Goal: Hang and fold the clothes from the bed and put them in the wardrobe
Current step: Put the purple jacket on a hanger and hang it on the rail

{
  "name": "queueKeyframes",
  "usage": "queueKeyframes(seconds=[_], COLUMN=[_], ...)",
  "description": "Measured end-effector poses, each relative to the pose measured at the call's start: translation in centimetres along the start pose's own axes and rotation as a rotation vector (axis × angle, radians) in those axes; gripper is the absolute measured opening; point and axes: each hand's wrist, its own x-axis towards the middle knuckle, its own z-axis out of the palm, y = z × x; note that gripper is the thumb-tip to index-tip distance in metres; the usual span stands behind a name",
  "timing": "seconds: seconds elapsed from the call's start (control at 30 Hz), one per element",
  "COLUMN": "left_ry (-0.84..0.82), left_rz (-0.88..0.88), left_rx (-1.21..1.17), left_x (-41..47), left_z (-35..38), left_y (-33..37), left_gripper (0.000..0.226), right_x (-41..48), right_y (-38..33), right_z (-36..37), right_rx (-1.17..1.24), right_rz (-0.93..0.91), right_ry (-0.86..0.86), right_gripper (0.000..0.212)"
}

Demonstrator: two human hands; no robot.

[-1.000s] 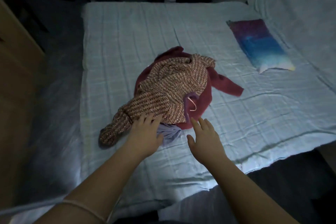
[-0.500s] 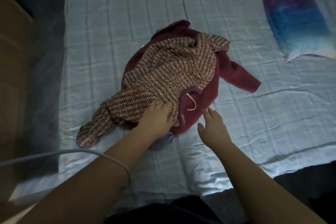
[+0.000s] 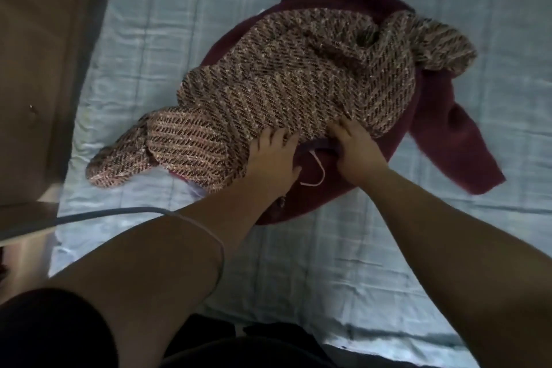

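**A:** Where's the pile?

**B:** Upper middle of my view, on the bed (image 3: 328, 263). I see a brown zigzag knit (image 3: 298, 84) crumpled over a maroon top (image 3: 448, 134), whose sleeve runs out toward the right edge.

**A:** And the hands?

**B:** Both are at the knit's lower edge, centre of frame, close together but apart. The left hand (image 3: 273, 158) lies with its fingers fairly straight on the hem, resting there without gripping. The right hand (image 3: 355, 152) has its fingers curled into the fold where the knit meets the maroon top. The tips are hidden under the knit, so I read it as gripping that edge.

**A:** Anything between them?

**B:** A thin pink cord (image 3: 319, 170) looped on the maroon top, with a purple collar (image 3: 319, 145) just above it.

**A:** The rest?

**B:** A wooden panel (image 3: 38, 69) runs down the left side. A grey cable (image 3: 104, 213) comes in from the left edge to the left forearm, which wears a thin band (image 3: 215, 236). A pale cloth (image 3: 194, 188) peeks out under the knit, left of centre.
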Motion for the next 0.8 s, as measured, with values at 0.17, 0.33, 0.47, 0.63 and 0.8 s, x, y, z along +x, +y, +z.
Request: queueKeyframes(seconds=[0.17,0.33,0.47,0.63,0.8], left_ry=[0.007,-0.015,0.014,0.181,0.323], left_rz=[-0.044,-0.041,-0.023,0.044,0.154], left_rx=[0.073,0.060,0.065,0.025,-0.071], left_x=[1.7,2.7,1.9,0.0,-3.6], left_z=[1.1,1.2,0.8,-0.6,-4.1], left_y=[-0.8,-0.6,-0.8,-1.1,-2.3], left_gripper=[0.077,0.069,0.063,0.045,0.029], right_x=[3.6,5.0,4.2,-1.3,-7.2], right_y=[0.5,0.6,-0.2,-0.9,-3.3], right_z=[0.4,0.6,-0.3,-1.4,-3.8], right_rx=[-0.146,-0.182,-0.195,-0.121,0.030], right_rz=[-0.171,-0.204,-0.182,-0.154,-0.142], right_ry=[-0.069,0.114,0.103,0.183,0.386], right_gripper=[0.076,0.038,0.028,0.035,0.030])
